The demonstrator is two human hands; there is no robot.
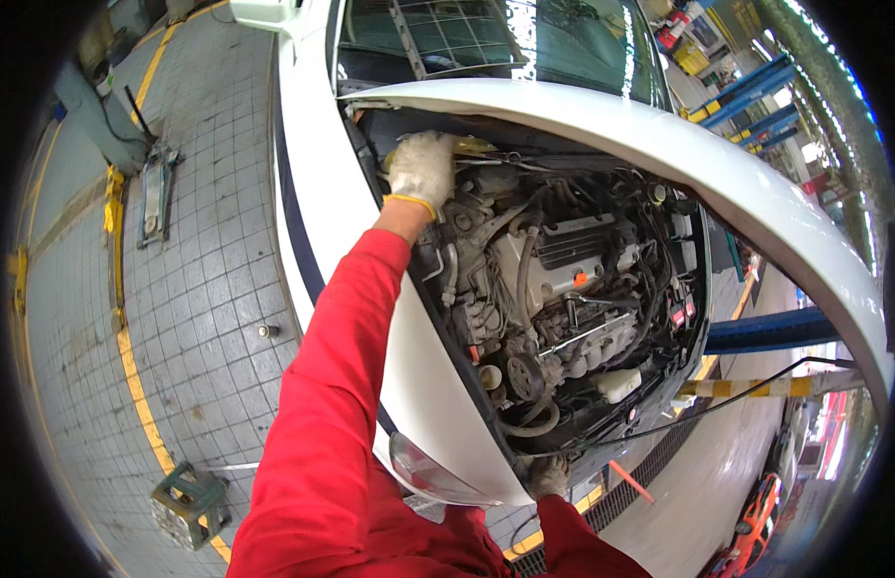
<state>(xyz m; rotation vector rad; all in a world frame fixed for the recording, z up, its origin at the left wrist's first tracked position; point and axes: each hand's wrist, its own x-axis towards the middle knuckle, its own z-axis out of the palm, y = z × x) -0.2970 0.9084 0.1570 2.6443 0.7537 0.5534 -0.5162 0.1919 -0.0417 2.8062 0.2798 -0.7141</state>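
Note:
My left hand (423,171), in a whitish knit glove with a yellow cuff, reaches into the rear left corner of the engine bay. Its fingers are curled, and what they close on is hidden. A yellowish translucent piece (474,146) lies right beside them, close to a slim metal tool (510,158). At the front of the bay my right hand (548,476), also gloved, is bent over the car's front edge (524,460). Between the hands sits the engine (553,260), with a long silver bar-like tool (587,333) lying across it.
The white hood (755,164) stands raised over the bay, with a thin dark rod (755,387) near it. A green step stool (189,506), a small cylindrical part (267,331) and a floor jack (158,193) are on the tiled floor. Blue lift arms (770,332) stand to the right.

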